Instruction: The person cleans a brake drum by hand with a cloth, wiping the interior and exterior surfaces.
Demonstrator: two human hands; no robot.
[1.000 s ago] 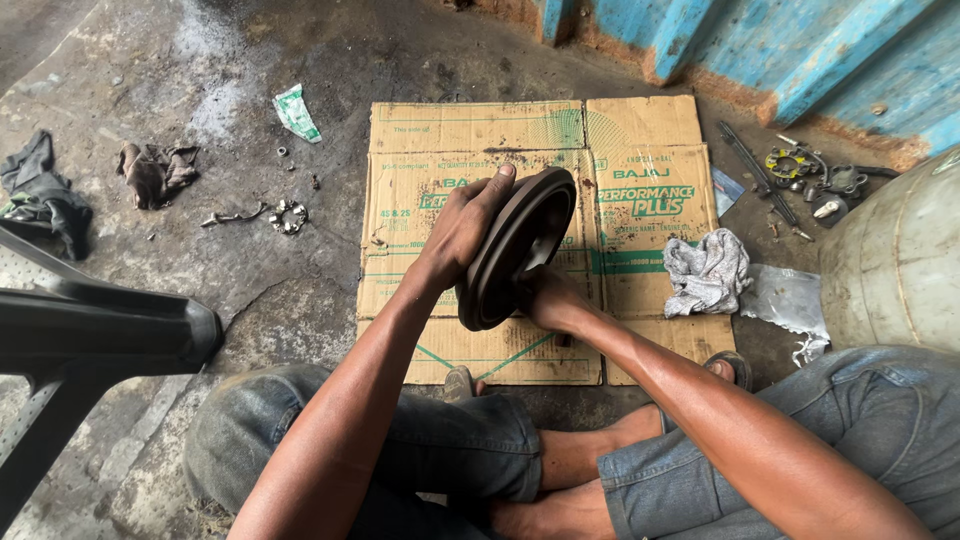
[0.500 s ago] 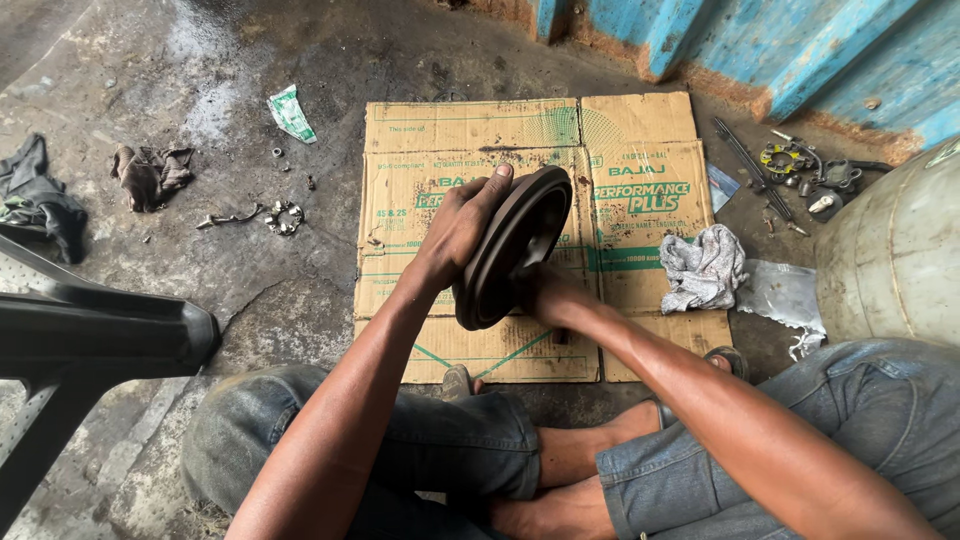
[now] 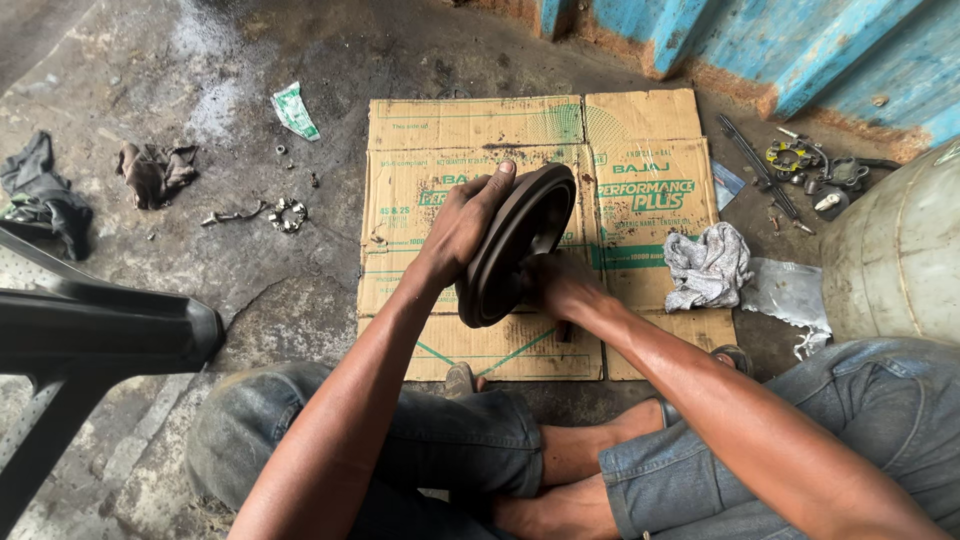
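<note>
risk: we hold the dark metal disc on edge above the cardboard sheet; greasy-looking surface, so it could slip & drop toward our legs.
left hand: grip closed over disc's left face, fingertips hooked on top rim.
right hand: at disc's near-right side, mostly hidden behind it; can't tell how its grip sits.
disc pos: between both hands, tilted, mid-scene.
nearby: grey rag to the right, apart.

1 head-worn view, steeply downward and close over crossed legs toward flattened cardboard on the floor.
</note>
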